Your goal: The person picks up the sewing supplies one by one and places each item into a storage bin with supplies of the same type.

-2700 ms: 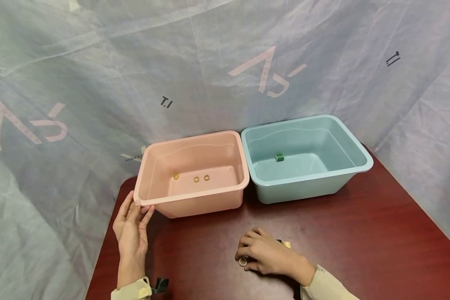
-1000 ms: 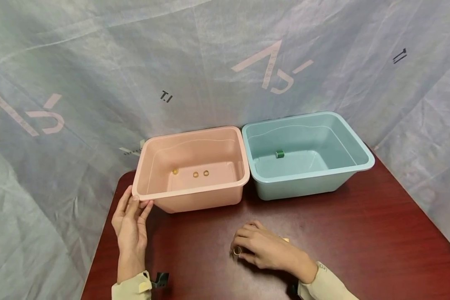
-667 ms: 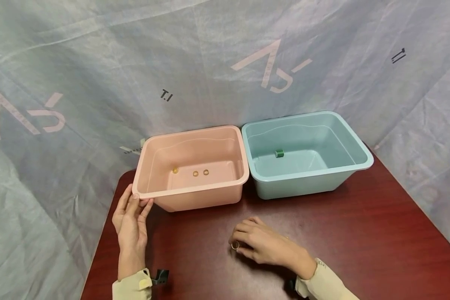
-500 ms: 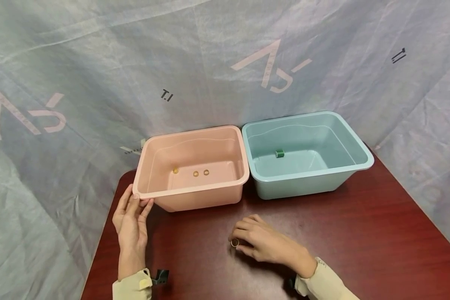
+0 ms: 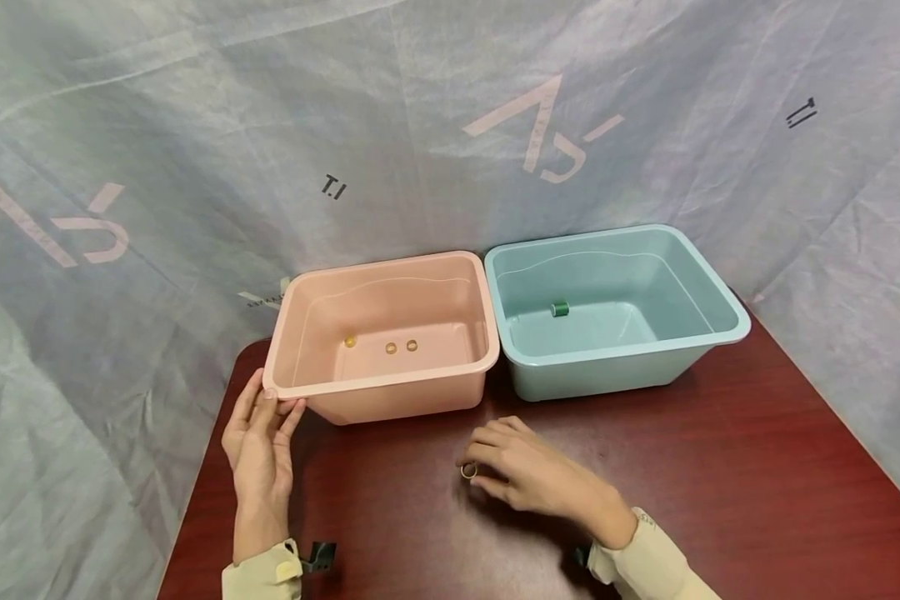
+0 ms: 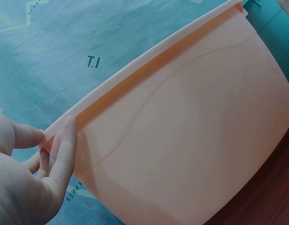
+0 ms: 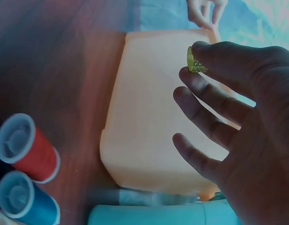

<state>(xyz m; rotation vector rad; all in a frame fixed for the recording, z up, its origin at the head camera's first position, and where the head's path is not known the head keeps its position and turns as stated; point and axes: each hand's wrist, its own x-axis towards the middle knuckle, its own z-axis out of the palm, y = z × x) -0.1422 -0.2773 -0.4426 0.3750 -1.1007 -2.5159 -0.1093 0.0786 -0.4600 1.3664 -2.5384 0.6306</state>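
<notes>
My right hand [image 5: 528, 471] pinches a gold dimpled thimble [image 7: 196, 61] between thumb and index finger, over the table in front of the tubs. In the head view the thimble [image 5: 468, 472] shows as a small ring with its open end towards me. My left hand [image 5: 261, 454] holds the near left corner of the pink tub [image 5: 390, 385] by its rim; the left wrist view shows thumb and fingers on that rim [image 6: 102, 91]. Inside the pink tub lie three small gold pieces, one being a ring-like piece [image 5: 391, 348]. A green thread spool [image 5: 560, 309] lies in the blue tub [image 5: 615, 354].
The right wrist view shows a red thread spool [image 7: 34, 154] and a blue thread spool [image 7: 29, 201] on the dark red table [image 5: 750, 450]. Both tubs stand side by side at the back, against a grey printed sheet [image 5: 405, 125]. A black wrist mount [image 5: 321, 557] sits by the left sleeve.
My right hand has moved forward towards the tubs and slightly left, carrying the thimble. A yellow piece seen behind that hand earlier is now hidden. The left hand keeps its hold on the rim.
</notes>
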